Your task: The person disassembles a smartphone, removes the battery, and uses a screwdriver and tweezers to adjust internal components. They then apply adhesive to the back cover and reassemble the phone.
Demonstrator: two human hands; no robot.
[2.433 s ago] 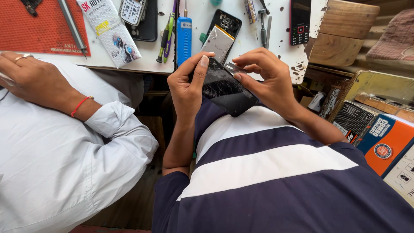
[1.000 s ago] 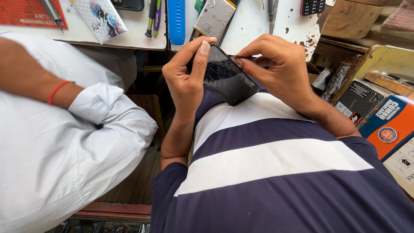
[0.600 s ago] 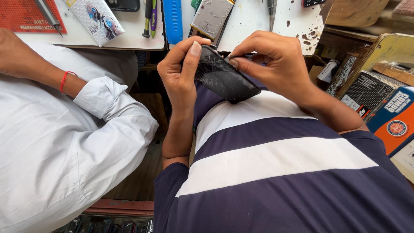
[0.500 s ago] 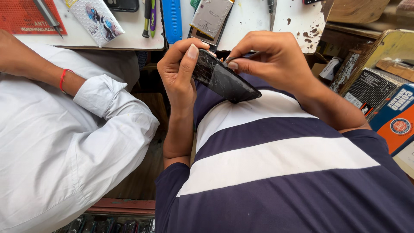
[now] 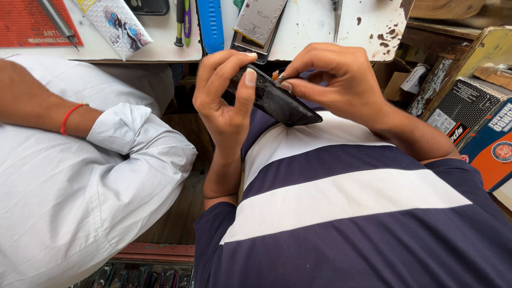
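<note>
My left hand grips a black phone with a cracked screen, thumb lying across its glass. The phone is tilted above my striped shirt, close to my chest. My right hand pinches at the phone's upper edge, where a small orange piece shows between the fingertips. What the fingertips hold is too small to tell.
A white worktable lies ahead with another phone with its back panel loose, a blue tool, pens, a printed packet and a red mat. A person in a white shirt sits at my left. Boxes stand at right.
I have lifted the phone closer to my chest and tilted it. My right fingers moved from the phone's side to pinching at its upper edge. The camera has dipped downward.
</note>
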